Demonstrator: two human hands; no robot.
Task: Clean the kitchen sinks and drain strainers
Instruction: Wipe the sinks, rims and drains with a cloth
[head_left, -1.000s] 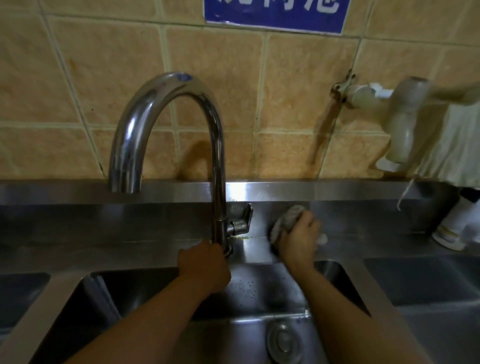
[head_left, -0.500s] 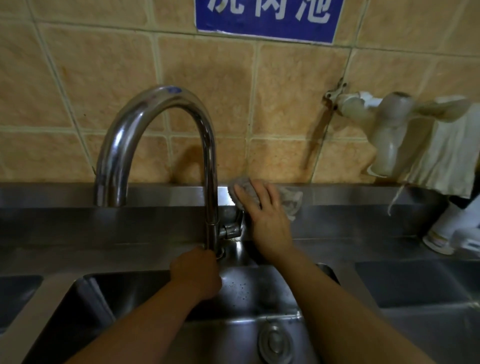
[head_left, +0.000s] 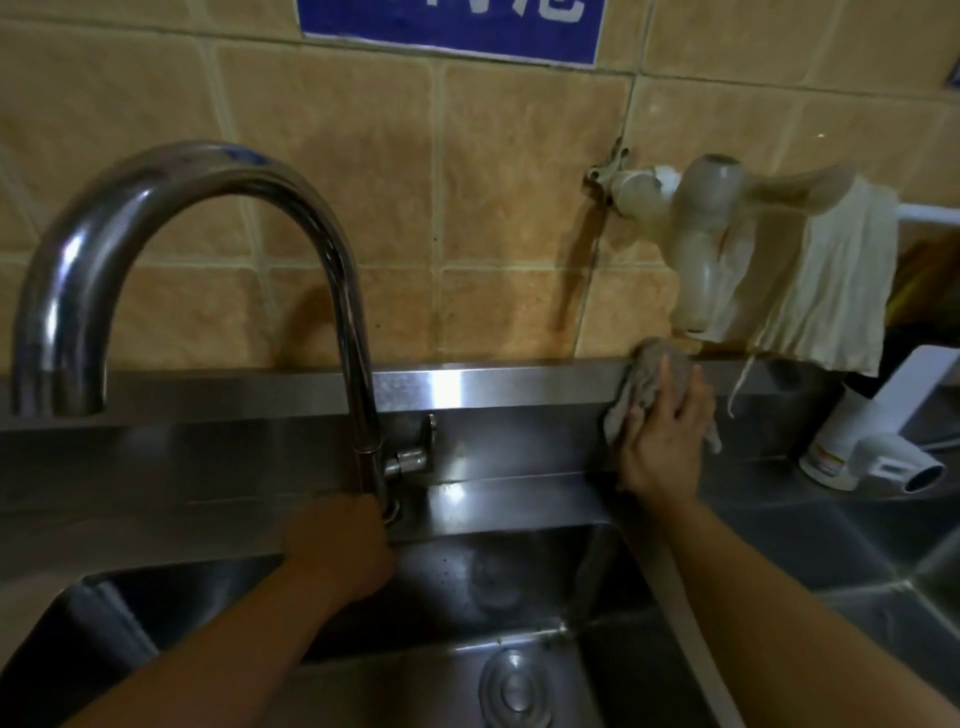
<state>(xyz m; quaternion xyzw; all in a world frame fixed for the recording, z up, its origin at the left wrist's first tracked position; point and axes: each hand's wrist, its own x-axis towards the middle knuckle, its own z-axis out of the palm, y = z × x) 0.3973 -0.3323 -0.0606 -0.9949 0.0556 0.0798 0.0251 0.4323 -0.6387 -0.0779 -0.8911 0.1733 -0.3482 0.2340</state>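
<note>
Wiping the backsplash (head_left: 493, 387), right hand (head_left: 662, 441) presses rag (head_left: 644, 382) with flat spread fingers; left hand (head_left: 337, 545) curls around faucet (head_left: 358, 364) base; best use even pressure along the ledge.

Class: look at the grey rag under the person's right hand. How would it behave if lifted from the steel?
The grey rag is crumpled and folded under the right hand, so it would probably hang limp. A corner already droops, suggesting it is soft and light.
</note>
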